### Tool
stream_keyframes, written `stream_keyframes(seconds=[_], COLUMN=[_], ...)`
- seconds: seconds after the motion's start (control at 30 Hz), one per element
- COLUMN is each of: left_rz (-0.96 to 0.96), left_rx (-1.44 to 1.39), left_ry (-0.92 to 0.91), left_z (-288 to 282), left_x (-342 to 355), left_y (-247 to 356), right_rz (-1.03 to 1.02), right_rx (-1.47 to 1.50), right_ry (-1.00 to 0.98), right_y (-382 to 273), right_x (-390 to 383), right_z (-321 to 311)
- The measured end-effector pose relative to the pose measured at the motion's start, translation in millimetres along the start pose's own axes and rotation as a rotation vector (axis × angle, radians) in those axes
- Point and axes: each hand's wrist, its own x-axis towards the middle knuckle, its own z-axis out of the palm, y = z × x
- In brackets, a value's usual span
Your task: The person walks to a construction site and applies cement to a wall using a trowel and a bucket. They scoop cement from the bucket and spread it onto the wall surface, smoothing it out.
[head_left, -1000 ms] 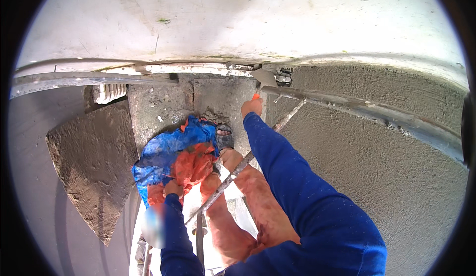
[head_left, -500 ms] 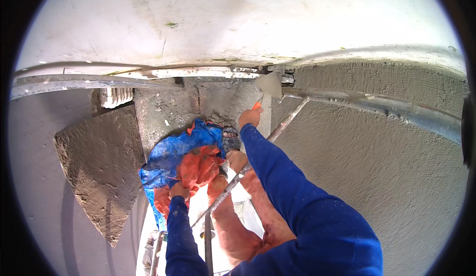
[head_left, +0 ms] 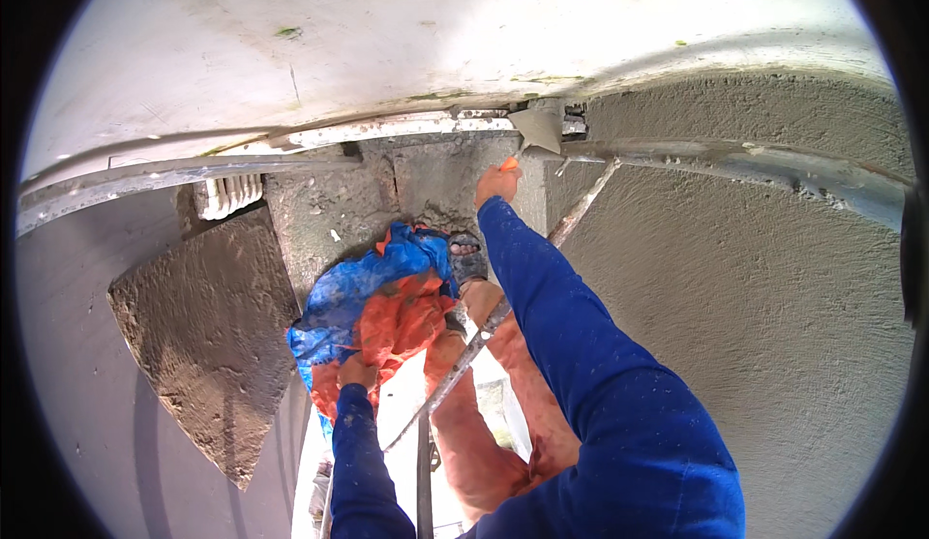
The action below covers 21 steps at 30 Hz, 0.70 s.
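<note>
My right hand [head_left: 496, 184] is closed round the orange handle of a trowel [head_left: 538, 131], my arm stretched far forward. The trowel's grey, mortar-smeared blade is up against the end of the wall, just below the white surface and beside a small dark gap. My left hand [head_left: 358, 373] is lower and to the left, its fingers closed on the edge of a crumpled blue and orange tarp [head_left: 397, 314]. Beside the tarp shows my sandalled foot [head_left: 466, 256]. How the tarp is bunched in my left fingers is partly hidden.
A mortar-spattered diagonal pole [head_left: 474, 345] crosses in front of my legs. Horizontal metal pipes [head_left: 735, 160] run along both sides. Rough grey plaster [head_left: 716, 316] covers the right wall. At left are a brown, pointed patch of mortar [head_left: 208, 331] and a white ribbed piece [head_left: 230, 196].
My right hand has shifted slightly up and right with the trowel, whose blade now sits at a different tilt. My left hand keeps its hold on the tarp. The whole view has shifted a little.
</note>
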Motion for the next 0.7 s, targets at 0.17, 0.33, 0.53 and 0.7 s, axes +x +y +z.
stream_keyframes(seconds=[0.17,0.33,0.53,0.7], left_rz=[-0.024,-0.028,-0.026,-0.031], left_rx=[0.077,0.124,0.109,0.119], left_ry=[0.005,0.057,0.023,0.004], left_z=[2,9,11,13], left_x=[3,7,9,11], left_y=[-10,-25,-23,-24], right_rz=[-0.111,0.069,0.139,0.120], right_rx=[-0.177,0.420,0.772,0.759], right_ry=[-0.017,-0.138,0.049,-0.006], right_y=[-6,-22,-61,-59], right_x=[-4,-4,-24,-61], right_z=[32,43,19,-47])
